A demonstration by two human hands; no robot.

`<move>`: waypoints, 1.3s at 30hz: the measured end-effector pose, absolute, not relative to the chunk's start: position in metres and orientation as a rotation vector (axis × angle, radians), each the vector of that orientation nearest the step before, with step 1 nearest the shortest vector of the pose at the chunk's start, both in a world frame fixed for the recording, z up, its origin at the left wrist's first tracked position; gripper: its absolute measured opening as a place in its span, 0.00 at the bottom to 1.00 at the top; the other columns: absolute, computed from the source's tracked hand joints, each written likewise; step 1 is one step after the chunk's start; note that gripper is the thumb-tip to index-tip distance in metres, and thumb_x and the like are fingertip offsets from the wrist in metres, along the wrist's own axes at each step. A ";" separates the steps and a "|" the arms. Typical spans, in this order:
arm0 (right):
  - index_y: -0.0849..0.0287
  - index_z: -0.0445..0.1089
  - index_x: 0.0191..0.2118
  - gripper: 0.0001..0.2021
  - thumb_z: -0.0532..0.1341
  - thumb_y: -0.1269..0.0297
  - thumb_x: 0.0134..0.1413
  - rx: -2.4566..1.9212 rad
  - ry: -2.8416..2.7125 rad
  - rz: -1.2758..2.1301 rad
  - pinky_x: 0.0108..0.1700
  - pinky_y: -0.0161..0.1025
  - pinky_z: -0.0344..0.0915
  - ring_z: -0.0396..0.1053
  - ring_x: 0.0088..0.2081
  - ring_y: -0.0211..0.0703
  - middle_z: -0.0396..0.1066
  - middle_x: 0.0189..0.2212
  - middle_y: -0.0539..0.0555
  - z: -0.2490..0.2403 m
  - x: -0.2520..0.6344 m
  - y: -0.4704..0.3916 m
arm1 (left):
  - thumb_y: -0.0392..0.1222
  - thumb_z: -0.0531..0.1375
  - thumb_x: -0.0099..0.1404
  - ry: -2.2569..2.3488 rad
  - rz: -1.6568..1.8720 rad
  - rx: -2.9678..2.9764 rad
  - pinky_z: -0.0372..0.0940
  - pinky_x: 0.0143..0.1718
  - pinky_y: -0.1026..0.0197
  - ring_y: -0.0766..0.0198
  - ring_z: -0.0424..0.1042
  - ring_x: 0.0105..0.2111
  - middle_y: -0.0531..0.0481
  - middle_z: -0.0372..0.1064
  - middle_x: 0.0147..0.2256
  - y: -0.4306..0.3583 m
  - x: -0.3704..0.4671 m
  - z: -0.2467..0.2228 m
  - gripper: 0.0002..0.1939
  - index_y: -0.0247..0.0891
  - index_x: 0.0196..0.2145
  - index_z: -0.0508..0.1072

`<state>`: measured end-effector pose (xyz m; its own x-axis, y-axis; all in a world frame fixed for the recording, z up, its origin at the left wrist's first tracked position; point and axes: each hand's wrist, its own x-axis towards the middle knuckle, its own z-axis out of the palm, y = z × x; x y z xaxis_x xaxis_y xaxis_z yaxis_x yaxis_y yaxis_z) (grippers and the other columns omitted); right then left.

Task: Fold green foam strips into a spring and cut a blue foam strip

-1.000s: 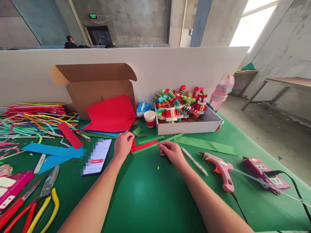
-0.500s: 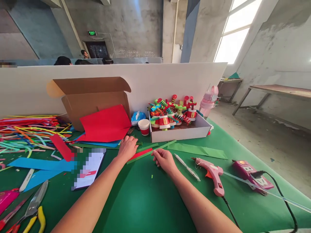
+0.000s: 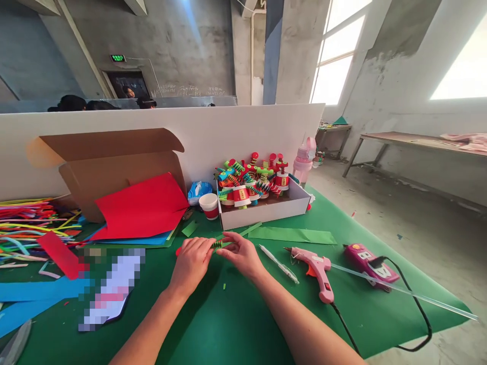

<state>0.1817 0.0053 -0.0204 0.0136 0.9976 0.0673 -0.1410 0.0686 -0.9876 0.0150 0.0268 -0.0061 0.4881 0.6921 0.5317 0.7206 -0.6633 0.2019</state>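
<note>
A small green-and-black folded paper spring (image 3: 216, 245) lies between my two hands, just above the green table (image 3: 228, 324). My left hand (image 3: 193, 258) is closed on its left end, fingers bent over it. From the right, my right hand (image 3: 241, 253) has thumb and fingers around the other end, which they partly hide. A bit of something red (image 3: 178, 251) shows beside my left fingers; its shape is mostly covered. Behind my hands are a narrow green paper strip (image 3: 251, 229) and a small green paper piece (image 3: 189, 228).
A white box (image 3: 266, 213) of paper-cup figures stands behind, beside stacked cups (image 3: 209, 205). To the right lie a pen (image 3: 279, 264), a pink glue gun (image 3: 314, 268) and a corded power strip (image 3: 371, 266). Left are a phone (image 3: 114, 289), red paper (image 3: 140, 205) and blue strips (image 3: 41, 291).
My left hand has lifted the paper spring off the table and brought it toward my right hand, which has risen to meet it. The view has turned right.
</note>
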 end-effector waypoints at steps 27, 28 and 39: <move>0.59 0.70 0.31 0.22 0.74 0.52 0.30 -1.035 -0.930 1.371 0.37 0.40 0.72 0.72 0.27 0.39 0.73 0.24 0.48 -0.008 0.194 0.009 | 0.50 0.63 0.56 -1.928 -1.959 -2.887 0.71 0.40 0.56 0.59 0.76 0.36 0.48 0.75 0.33 0.030 0.010 -0.008 0.16 0.39 0.39 0.71; 0.59 0.71 0.31 0.22 0.74 0.52 0.30 -1.037 -0.938 1.366 0.37 0.40 0.72 0.73 0.27 0.39 0.73 0.24 0.48 -0.008 0.195 0.009 | 0.50 0.63 0.55 -1.930 -1.975 -2.890 0.71 0.40 0.55 0.59 0.75 0.36 0.48 0.75 0.34 0.030 0.010 -0.008 0.18 0.39 0.41 0.71; 0.59 0.73 0.31 0.21 0.75 0.53 0.29 -1.021 -0.942 1.434 0.37 0.38 0.72 0.72 0.26 0.36 0.75 0.25 0.49 -0.001 0.194 0.006 | 0.52 0.64 0.53 -2.068 -2.041 -2.897 0.69 0.40 0.56 0.60 0.74 0.34 0.50 0.75 0.31 0.030 0.011 -0.006 0.16 0.39 0.35 0.75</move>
